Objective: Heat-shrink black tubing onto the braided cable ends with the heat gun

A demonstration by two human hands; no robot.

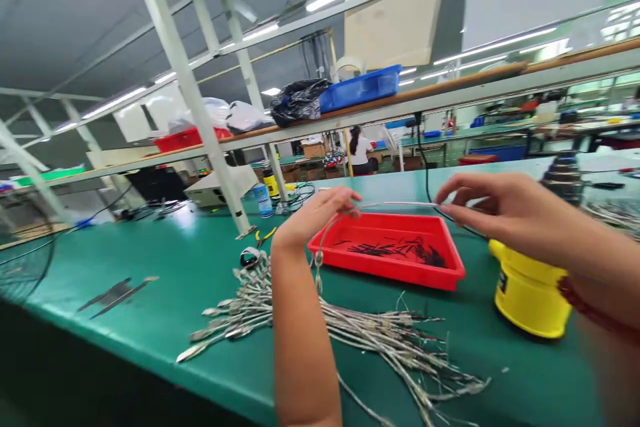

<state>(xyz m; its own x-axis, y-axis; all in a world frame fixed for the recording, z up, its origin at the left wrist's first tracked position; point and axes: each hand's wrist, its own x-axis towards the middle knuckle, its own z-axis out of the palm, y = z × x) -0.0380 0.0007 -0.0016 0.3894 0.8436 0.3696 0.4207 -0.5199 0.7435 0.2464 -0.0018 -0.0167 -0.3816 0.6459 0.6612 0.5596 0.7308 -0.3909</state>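
My left hand (320, 213) and my right hand (493, 203) hold one thin silver cable (395, 204) stretched between them above a red tray (400, 268). The fingers of each hand pinch the cable. Its left end loops down from my left hand and ends in a small metal fitting (319, 259). The tray holds several short dark pieces (395, 250). A pile of similar silver cables (360, 333) with metal ends lies on the green table (150, 307) below my left forearm.
A yellow machine (530, 293) stands at the right under my right wrist. Yellow-handled pliers (264, 235), a tape roll (249, 257) and a white post (200, 113) stand behind the pile. Dark tweezers (117, 293) lie at the left. A person sits far back.
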